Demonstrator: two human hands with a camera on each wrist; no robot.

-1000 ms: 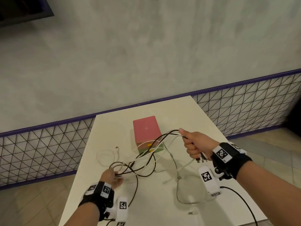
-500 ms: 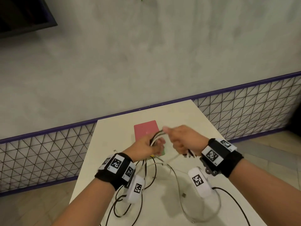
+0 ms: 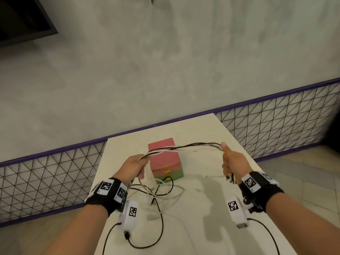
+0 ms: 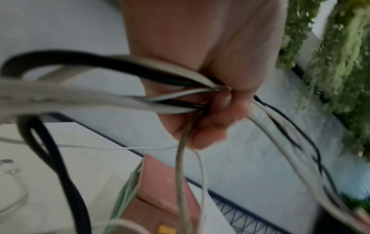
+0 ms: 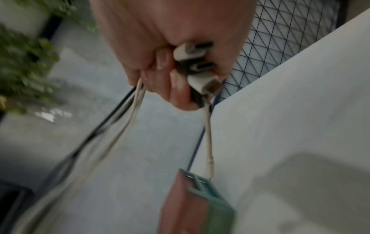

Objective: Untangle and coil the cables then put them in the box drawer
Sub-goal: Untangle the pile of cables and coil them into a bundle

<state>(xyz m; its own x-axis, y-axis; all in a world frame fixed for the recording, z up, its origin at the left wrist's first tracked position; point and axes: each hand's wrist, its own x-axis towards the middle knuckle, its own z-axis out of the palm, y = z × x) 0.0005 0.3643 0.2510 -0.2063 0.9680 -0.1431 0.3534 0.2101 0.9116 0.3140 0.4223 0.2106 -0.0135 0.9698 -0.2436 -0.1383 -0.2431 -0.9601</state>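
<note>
Both hands are raised above the table point(image 3: 202, 227), fists apart. The left hand point(image 3: 133, 167) and right hand point(image 3: 232, 162) each grasp the cables point(image 3: 184, 148), stretched between them over the box point(image 3: 164, 161).

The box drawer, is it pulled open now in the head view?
No, the box shows its drawer front flush with the body.

The hands, close together half a second ago, have drawn apart: left hand point(image 3: 135, 167), right hand point(image 3: 232, 162), stretching the cables point(image 3: 181, 149) between them above the box point(image 3: 163, 161).
</note>
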